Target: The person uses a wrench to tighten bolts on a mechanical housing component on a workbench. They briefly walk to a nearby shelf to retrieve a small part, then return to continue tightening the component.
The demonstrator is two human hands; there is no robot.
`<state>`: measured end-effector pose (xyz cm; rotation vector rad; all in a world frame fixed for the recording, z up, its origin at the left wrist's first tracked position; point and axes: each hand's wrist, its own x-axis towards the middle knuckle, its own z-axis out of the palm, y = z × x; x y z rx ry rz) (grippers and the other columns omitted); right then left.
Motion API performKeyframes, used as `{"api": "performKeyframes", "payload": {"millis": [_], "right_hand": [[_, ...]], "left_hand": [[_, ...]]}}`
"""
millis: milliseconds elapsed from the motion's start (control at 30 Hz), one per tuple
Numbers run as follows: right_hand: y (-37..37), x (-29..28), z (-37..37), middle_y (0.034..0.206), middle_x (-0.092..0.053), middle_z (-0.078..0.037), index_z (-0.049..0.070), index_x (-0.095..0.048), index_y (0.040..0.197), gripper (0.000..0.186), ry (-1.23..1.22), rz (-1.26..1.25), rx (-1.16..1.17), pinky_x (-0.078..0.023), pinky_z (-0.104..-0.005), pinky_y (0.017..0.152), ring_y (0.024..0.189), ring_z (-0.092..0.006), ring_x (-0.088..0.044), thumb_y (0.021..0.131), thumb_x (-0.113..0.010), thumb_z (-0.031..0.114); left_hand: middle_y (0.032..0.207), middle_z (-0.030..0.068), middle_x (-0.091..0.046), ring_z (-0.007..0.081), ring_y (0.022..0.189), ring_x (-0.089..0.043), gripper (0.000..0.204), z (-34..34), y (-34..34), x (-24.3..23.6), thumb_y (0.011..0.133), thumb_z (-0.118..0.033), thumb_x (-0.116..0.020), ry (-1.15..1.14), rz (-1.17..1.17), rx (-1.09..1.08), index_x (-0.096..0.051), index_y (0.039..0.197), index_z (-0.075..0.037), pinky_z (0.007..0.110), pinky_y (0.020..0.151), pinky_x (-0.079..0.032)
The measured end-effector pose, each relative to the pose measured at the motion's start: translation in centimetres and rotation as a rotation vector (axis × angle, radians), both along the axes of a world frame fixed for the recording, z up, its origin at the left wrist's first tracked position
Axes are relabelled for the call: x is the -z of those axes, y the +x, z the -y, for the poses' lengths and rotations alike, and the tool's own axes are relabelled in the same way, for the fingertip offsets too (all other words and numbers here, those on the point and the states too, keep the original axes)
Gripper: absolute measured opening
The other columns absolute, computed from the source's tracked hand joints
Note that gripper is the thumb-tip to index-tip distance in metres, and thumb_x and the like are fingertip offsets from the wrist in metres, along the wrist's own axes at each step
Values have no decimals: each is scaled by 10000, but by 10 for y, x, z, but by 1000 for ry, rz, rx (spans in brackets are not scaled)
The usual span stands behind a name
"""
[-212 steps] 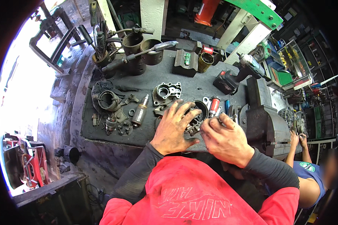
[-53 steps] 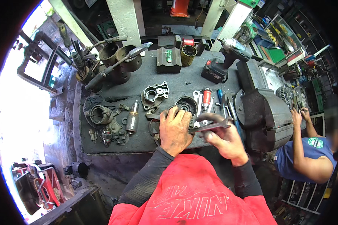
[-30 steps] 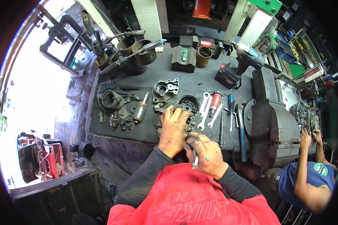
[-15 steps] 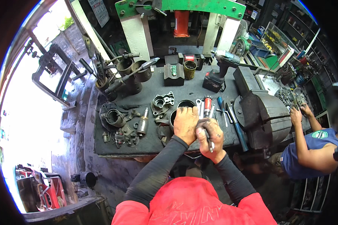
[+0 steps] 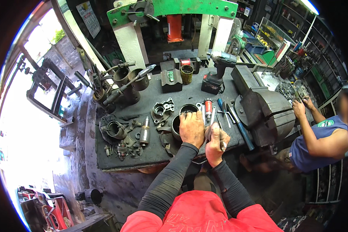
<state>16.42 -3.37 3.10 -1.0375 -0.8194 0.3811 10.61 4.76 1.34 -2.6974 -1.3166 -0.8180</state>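
Note:
My left hand [image 5: 192, 129] is wrapped over the near right side of a dark cylindrical metal housing [image 5: 175, 126], its fingers at the open rim. Close beside it, my right hand [image 5: 216, 142] is closed around a metal tool [image 5: 223, 146]; a shiny rounded end shows below the fist, the rest is mostly hidden. A silver bracket-shaped casting [image 5: 163, 109] lies just beyond the housing. To the left are a motor armature [image 5: 145, 132], a round end housing [image 5: 115, 129] and a small gear assembly [image 5: 122, 150].
Right of my hands lie a red-handled tool [image 5: 208, 110], wrenches and a blue-handled hammer [image 5: 244, 133], then a large bench vise [image 5: 266, 116]. A cordless impact wrench [image 5: 216, 73] stands behind. Tool-filled cans [image 5: 100, 96] are at left. A co-worker [image 5: 317, 139] handles parts at far right.
My right hand with the tool has dropped slightly and come apart from my left hand. The left hand keeps its hold on the housing. The whole view has shifted a little.

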Motion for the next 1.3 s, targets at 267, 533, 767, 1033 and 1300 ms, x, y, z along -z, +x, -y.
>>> {"api": "performKeyframes", "payload": {"millis": [267, 533, 767, 1033, 1300], "right_hand": [[11, -3, 8, 602, -480, -4, 22, -459, 641, 467, -117, 239, -16, -288, -307, 534, 554, -86, -400, 1076, -577, 142], [14, -14, 9, 604, -457, -29, -4, -477, 655, 422, -156, 292, -74, -294, -330, 528, 546, -122, -397, 1044, -568, 133], [15, -15, 9, 611, -432, -69, -20, -495, 691, 387, -147, 268, -101, -314, -371, 525, 532, -172, -399, 1023, -590, 154], [14, -16, 8, 605, -424, -67, -19, -491, 686, 384, -121, 246, -114, -309, -366, 525, 530, -167, -395, 1019, -589, 143], [13, -19, 6, 602, -442, -63, -22, -483, 675, 394, -109, 203, -120, -303, -360, 523, 527, -157, -413, 1014, -590, 148]], "left_hand": [[948, 86, -659, 265, 988, -635, 242, 3, 2, 0, 853, -205, -666, 10, 37, -13, -628, 1048, -67, 438, 1005, -441], [948, 92, -642, 272, 996, -627, 360, 5, 0, -4, 824, -303, -731, -17, 44, 3, -617, 1057, -52, 437, 1015, -437], [963, 92, -633, 274, 1012, -622, 414, 6, 1, -2, 829, -341, -742, -37, 34, 2, -616, 1088, -44, 446, 1056, -429], [939, 92, -636, 278, 992, -629, 356, 5, 0, 0, 851, -303, -713, -8, 71, 9, -616, 1074, -42, 452, 1053, -436], [929, 86, -639, 271, 991, -635, 413, 5, 0, -4, 846, -365, -738, -9, 38, -2, -621, 1074, -41, 460, 1056, -439]]}}
